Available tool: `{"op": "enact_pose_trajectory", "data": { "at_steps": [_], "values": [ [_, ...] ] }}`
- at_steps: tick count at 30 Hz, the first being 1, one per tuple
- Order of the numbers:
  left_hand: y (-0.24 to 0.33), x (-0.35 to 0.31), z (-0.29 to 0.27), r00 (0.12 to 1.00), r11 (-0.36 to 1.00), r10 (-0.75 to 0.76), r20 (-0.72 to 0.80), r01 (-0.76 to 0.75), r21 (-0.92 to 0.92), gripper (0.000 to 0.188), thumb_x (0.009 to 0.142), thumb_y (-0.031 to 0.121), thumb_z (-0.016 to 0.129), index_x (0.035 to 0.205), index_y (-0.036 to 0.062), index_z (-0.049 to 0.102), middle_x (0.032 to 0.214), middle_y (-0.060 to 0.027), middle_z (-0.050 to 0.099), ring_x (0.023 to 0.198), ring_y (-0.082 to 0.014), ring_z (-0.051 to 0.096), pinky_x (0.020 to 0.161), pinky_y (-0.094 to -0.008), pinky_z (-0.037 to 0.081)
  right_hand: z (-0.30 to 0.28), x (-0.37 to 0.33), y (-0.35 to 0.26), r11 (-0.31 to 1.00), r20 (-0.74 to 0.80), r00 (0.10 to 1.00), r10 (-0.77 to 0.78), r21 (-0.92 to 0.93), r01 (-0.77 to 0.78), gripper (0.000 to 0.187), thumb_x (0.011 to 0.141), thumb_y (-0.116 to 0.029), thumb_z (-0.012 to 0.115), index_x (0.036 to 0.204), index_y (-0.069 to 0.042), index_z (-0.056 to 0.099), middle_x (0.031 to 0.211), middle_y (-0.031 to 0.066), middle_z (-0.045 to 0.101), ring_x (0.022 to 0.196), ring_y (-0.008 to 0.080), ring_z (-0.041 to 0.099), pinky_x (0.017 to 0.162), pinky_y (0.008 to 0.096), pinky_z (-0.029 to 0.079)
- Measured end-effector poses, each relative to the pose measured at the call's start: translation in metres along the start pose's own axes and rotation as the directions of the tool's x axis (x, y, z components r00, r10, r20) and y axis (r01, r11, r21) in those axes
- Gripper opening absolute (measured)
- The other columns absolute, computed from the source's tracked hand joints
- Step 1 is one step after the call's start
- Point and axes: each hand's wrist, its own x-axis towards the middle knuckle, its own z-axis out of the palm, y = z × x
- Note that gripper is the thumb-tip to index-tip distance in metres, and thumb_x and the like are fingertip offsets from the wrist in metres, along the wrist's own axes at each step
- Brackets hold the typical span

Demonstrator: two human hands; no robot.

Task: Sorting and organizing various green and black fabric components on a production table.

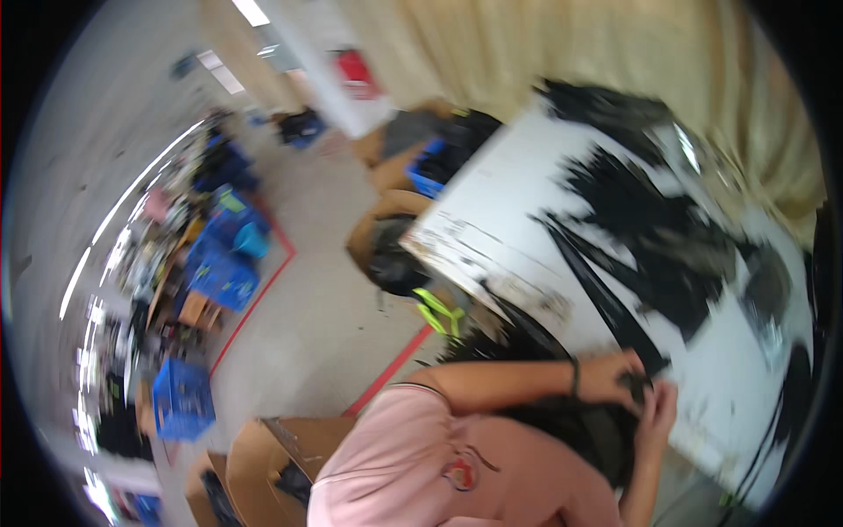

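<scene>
At the near edge of the white table (457, 224), my left hand (608, 376) and my right hand (659, 413) are close together, fingers curled in. Between them is a small dark piece of material (634, 383), blurred; both hands seem to grip it. Just beyond my fingers lies a long black strip (606, 294), running up toward a large heap of black fringed strips (650, 228). Black material (518, 342) also hangs over the table edge beside my left forearm.
Another dark bundle (606, 110) and clear plastic (694, 158) lie at the table's far side, near a beige curtain (527, 44). Cardboard boxes (255, 465) stand at lower left, with a blue crate (184, 400) farther left. Red lines (386, 373) mark the floor.
</scene>
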Motion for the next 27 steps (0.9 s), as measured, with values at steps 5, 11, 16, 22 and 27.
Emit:
{"op": "enact_pose_trajectory", "data": {
  "at_steps": [5, 11, 16, 22, 27],
  "values": [
    [0.014, 0.005, -0.032, 0.952, 0.949, -0.304, 0.047, 0.298, 0.106, 0.037, 0.081, 0.032, 0.065, 0.097, -0.0007, 0.066, 0.085, -0.012, 0.068, 0.079, -0.0168, 0.063, 0.074, -0.0332, 0.049, 0.001, 0.026, -0.013, 0.961, -0.121, 0.984, 0.128, 0.26, -0.093, 0.011, 0.092, -0.01, 0.052, 0.1, -0.003, 0.057, 0.086, 0.0008, 0.059, 0.068, 0.0045, 0.05, 0.057, 0.0193, 0.042],
    [-0.005, 0.014, -0.012, 0.874, 0.81, -0.468, 0.128, 0.483, -0.334, 0.031, 0.085, 0.029, 0.063, 0.096, 0.0, 0.067, 0.08, -0.0038, 0.066, 0.074, -0.0093, 0.057, 0.068, -0.0279, 0.047, -0.009, 0.014, -0.021, 0.979, 0.176, 0.976, 0.13, 0.135, -0.155, 0.013, 0.081, -0.006, 0.065, 0.09, -0.005, 0.056, 0.066, -0.0024, 0.05, 0.061, 0.0049, 0.045, 0.057, 0.0203, 0.04],
    [-0.018, 0.003, 0.0, 0.901, 0.894, -0.378, 0.212, 0.415, -0.169, 0.037, 0.083, 0.029, 0.066, 0.106, 0.0007, 0.061, 0.087, -0.0063, 0.063, 0.08, -0.0123, 0.056, 0.071, -0.0287, 0.046, -0.053, 0.006, -0.003, 0.893, 0.335, 0.891, 0.306, 0.224, -0.39, 0.011, 0.08, -0.005, 0.067, 0.084, -0.006, 0.058, 0.065, -0.003, 0.052, 0.066, 0.0025, 0.049, 0.06, 0.0196, 0.04],
    [-0.056, -0.037, 0.031, 0.954, 0.829, -0.003, 0.299, -0.165, 0.534, 0.053, 0.076, 0.026, 0.068, 0.122, 0.0061, 0.05, 0.113, -0.0174, 0.052, 0.102, -0.0358, 0.05, 0.086, -0.0428, 0.042, -0.076, 0.03, 0.018, 0.877, 0.39, 0.87, 0.302, -0.472, -0.093, 0.018, 0.075, -0.009, 0.069, 0.09, -0.003, 0.061, 0.078, 0.0093, 0.063, 0.076, 0.0249, 0.062, 0.064, 0.0334, 0.047],
    [-0.062, -0.031, 0.031, 0.955, 0.827, 0.11, 0.276, -0.242, 0.508, 0.048, 0.074, 0.024, 0.07, 0.116, 0.006, 0.053, 0.106, -0.0166, 0.054, 0.098, -0.0346, 0.052, 0.082, -0.0427, 0.043, -0.018, 0.07, 0.067, 0.752, 0.399, 0.895, -0.197, -0.524, 0.399, 0.048, 0.064, -0.004, 0.07, 0.111, -0.01, 0.06, 0.117, 0.0122, 0.053, 0.112, 0.0301, 0.047, 0.093, 0.0393, 0.038]
  ]
}}
